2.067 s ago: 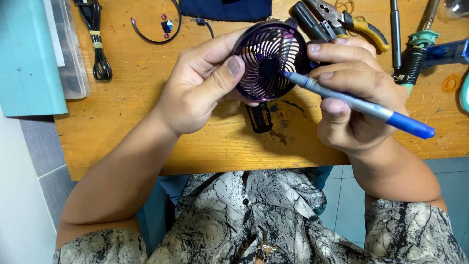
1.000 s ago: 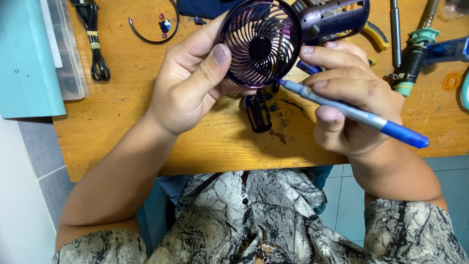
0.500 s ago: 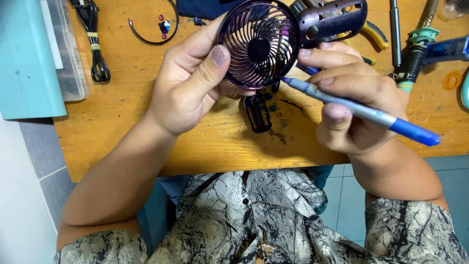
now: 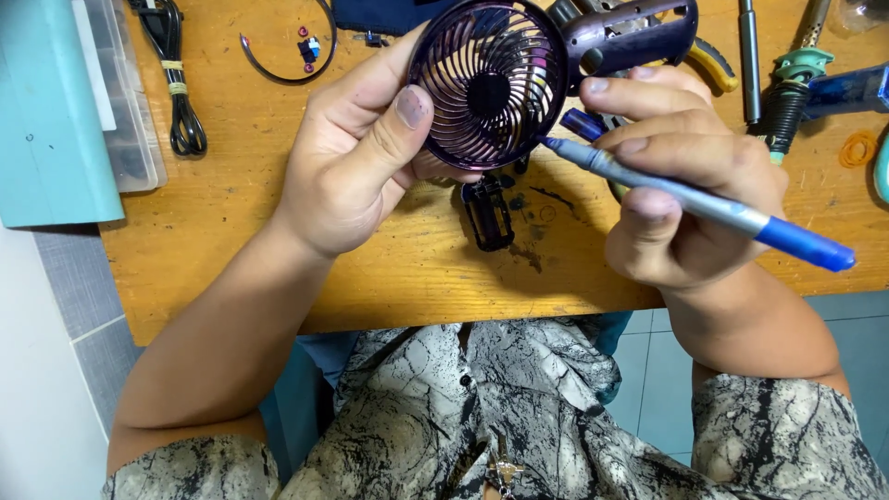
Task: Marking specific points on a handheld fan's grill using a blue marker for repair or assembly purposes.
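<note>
L hand (image 4: 356,153) grips fan (image 4: 489,83); R hand (image 4: 690,181) pinches screwdriver (image 4: 694,202), tip up-left.

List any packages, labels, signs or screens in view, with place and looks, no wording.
Clear plastic storage box: far left on the wooden table, rectangular, see-through with dark contents.
Teal flat panel: beside the box at the left edge, rectangular, plain.
No labels, signs or screens show.

Fan (image 4: 488,85): small, dark purple, round spiral grille facing up, held above table. Pen (image 4: 690,201): grey-blue, tip at grille rim.
</note>
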